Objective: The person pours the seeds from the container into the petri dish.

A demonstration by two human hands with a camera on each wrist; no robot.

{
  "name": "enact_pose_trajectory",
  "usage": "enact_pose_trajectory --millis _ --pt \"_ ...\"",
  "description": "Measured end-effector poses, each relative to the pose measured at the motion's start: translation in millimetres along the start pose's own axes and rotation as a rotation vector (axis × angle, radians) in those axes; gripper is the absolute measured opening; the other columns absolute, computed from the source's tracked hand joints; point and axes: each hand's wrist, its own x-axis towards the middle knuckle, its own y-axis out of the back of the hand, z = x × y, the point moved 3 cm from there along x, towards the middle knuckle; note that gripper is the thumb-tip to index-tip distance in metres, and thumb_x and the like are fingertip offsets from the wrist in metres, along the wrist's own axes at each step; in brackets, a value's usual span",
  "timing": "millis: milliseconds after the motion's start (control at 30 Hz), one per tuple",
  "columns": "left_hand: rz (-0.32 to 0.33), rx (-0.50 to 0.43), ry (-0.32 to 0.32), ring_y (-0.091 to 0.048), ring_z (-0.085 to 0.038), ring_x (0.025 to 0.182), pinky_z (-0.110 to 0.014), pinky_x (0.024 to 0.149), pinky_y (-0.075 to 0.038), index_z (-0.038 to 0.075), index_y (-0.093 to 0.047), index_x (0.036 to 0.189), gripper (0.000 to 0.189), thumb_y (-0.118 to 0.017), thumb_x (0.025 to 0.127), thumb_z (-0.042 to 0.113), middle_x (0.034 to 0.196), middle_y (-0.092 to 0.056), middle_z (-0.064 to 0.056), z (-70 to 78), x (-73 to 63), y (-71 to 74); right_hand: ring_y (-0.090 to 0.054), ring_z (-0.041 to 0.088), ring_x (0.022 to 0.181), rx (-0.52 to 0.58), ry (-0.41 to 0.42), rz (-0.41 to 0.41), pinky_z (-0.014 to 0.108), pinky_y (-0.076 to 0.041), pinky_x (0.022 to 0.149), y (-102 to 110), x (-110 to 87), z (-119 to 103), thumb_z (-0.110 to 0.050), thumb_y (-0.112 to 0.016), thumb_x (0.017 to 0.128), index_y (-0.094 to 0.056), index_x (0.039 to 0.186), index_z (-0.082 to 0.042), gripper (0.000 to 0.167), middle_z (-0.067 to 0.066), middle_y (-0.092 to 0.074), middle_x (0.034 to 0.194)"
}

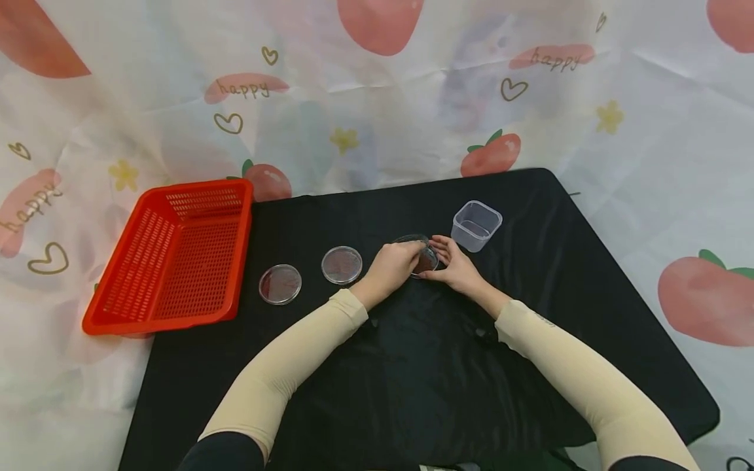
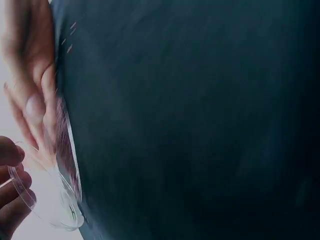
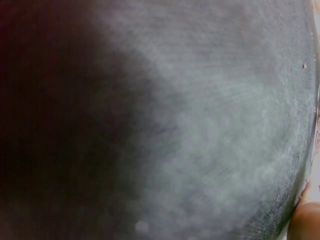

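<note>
A clear round petri dish point(image 1: 425, 263) with a dark reddish-brown layer lies near the middle of the table. My left hand point(image 1: 396, 263) pinches a clear lid point(image 2: 52, 200) by its rim, tilted over that dish. At the dish's right side my right hand point(image 1: 456, 267) holds its edge, thumb near and fingers far. In the left wrist view its fingers point(image 2: 34, 105) come down beside the lid. Two more petri dishes, one nearer point(image 1: 341, 265) and one farther left point(image 1: 280, 284), lie flat with similar contents.
A red perforated plastic basket point(image 1: 231, 288) stands at the table's left edge. Behind my right hand sits a small clear plastic box point(image 1: 478, 222), without a lid. Black cloth point(image 1: 424, 379) covers the table, and a printed curtain point(image 1: 400, 118) hangs behind it.
</note>
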Motion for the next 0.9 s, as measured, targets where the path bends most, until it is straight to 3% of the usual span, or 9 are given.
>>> enact_pose_trajectory --millis 200,333,600,800,900 --pt "-0.02 0.05 -0.161 -0.072 -0.013 0.099 -0.029 0.085 -0.059 0.011 -0.075 0.111 0.014 -0.065 0.101 0.008 0.105 -0.076 0.0 13.0 -7.9 -8.6 -0.026 0.041 0.155 0.037 0.071 -0.021 0.047 -0.022 0.127 0 2.5 2 0.007 -0.079 0.086 -0.018 0.159 0.007 0.095 0.029 -0.027 0.165" --pt "-0.062 0.068 -0.226 -0.069 -0.013 0.116 -0.029 0.097 -0.057 0.012 -0.075 0.118 0.02 -0.067 0.1 0.011 0.121 -0.075 -0.001 13.4 -12.5 -10.7 -0.023 0.041 0.156 0.042 0.086 -0.035 0.048 -0.019 0.128 1 2.1 4 0.01 -0.078 0.084 -0.015 0.158 0.009 0.098 0.029 -0.024 0.166" --pt "-0.172 0.046 -0.273 -0.064 -0.015 0.129 -0.03 0.109 -0.05 0.013 -0.073 0.13 0.029 -0.06 0.104 0.009 0.135 -0.07 -0.005 8.0 -19.0 -8.9 -0.022 0.04 0.157 -0.032 0.096 -0.066 0.049 -0.017 0.129 1 5.0 4 0.007 -0.083 0.081 -0.014 0.16 0.006 0.105 0.027 -0.024 0.167" --pt "-0.232 0.034 -0.304 -0.066 -0.015 0.126 -0.031 0.105 -0.053 0.013 -0.073 0.13 0.029 -0.061 0.104 0.009 0.134 -0.071 -0.006 6.6 -24.1 -9.3 -0.023 0.04 0.156 -0.103 0.109 -0.081 0.05 -0.02 0.128 0 4.3 7 0.002 -0.087 0.079 -0.015 0.16 0.005 0.108 0.026 -0.025 0.167" --pt "-0.23 0.019 -0.301 -0.067 -0.016 0.124 -0.032 0.103 -0.055 0.012 -0.073 0.128 0.027 -0.062 0.103 0.009 0.132 -0.072 -0.005 6.1 -25.3 -9.9 -0.025 0.04 0.156 -0.128 0.12 -0.083 0.049 -0.022 0.127 0 4.5 8 0.001 -0.088 0.079 -0.016 0.16 0.004 0.108 0.025 -0.027 0.166"
